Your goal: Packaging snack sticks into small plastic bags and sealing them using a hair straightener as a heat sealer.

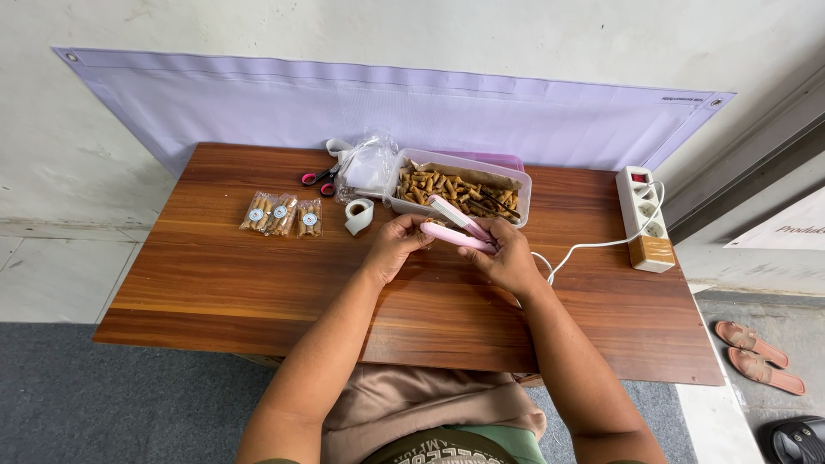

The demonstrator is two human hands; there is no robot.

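the pink heat sealer (460,227) sits mid-table, near the far edge, my right hand (507,258) gripping it. my left hand (394,245) pinches a small snack bag (427,228) into it. i'd keep the bag's mouth flat, just before the snack tub (460,191).

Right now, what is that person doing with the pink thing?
A person sits at a wooden table. The right hand holds a pink corded hand sealer, its arms apart, while the left hand brings a small packet up to it. Behind stands a clear tub of rolled snacks. Three filled packets lie at the left.
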